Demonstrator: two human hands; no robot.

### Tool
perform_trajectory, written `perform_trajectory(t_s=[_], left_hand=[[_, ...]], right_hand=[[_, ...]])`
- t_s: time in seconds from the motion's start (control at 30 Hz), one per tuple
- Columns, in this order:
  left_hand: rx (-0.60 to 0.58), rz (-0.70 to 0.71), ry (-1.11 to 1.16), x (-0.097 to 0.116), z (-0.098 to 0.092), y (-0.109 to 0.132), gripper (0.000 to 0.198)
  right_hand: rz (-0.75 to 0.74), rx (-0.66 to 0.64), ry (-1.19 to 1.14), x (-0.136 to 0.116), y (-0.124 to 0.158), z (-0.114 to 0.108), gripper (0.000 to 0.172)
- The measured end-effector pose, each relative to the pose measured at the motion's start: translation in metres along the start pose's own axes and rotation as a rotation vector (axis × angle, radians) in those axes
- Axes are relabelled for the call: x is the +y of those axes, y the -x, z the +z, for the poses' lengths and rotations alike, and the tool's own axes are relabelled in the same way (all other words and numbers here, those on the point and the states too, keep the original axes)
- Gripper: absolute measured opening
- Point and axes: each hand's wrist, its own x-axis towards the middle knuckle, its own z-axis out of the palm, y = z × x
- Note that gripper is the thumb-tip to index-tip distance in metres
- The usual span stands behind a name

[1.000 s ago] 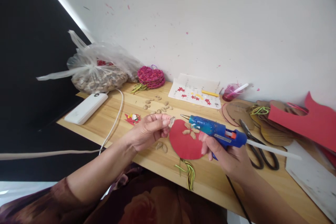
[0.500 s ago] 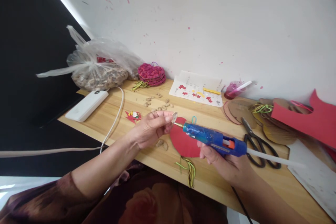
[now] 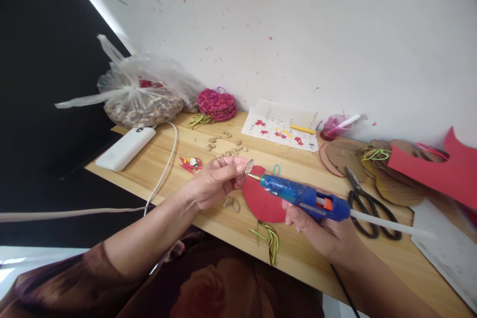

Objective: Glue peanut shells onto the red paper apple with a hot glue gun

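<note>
Between thumb and fingertips, my left hand (image 3: 219, 179) pinches a small pale nut shell (image 3: 249, 164). My right hand (image 3: 313, 231) grips a blue hot glue gun (image 3: 294, 194), a long white glue stick jutting from its rear. The gun's metal nozzle points left and meets the lower edge of the shell, or very nearly so. Below both hands lies a round red piece (image 3: 257, 196) with a blue loop on top and a yellow-green tassel (image 3: 274, 243) at the bottom. Two loose shells (image 3: 231, 204) lie just under my left hand.
More shells (image 3: 234, 149) are scattered beyond my left hand. Black scissors (image 3: 367, 203) and red-and-cardboard cutouts (image 3: 421, 169) lie right. A tied plastic bag (image 3: 141, 99), a white power bank (image 3: 124, 149), a pink shell-covered stack (image 3: 217, 104), paper with stars (image 3: 279, 126) and a pink cup (image 3: 331, 129) stand around.
The whole view has shifted slightly. Both hands hold almost the same pose, the nozzle still at the shell.
</note>
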Motion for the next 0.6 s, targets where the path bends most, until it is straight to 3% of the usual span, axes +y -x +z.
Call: perform_trajectory(t_s=[0.2, 0.6], left_hand=[[-0.001, 0.008, 0.008, 0.0009, -0.0004, 0.0002, 0.034], [-0.010, 0.015, -0.007, -0.0004, 0.0005, 0.0003, 0.035]], right_hand=[[0.029, 0.004, 0.002, 0.0017, 0.0024, -0.0004, 0.011], [0.001, 0.019, 0.018, 0.0002, -0.0012, 0.0008, 0.005]])
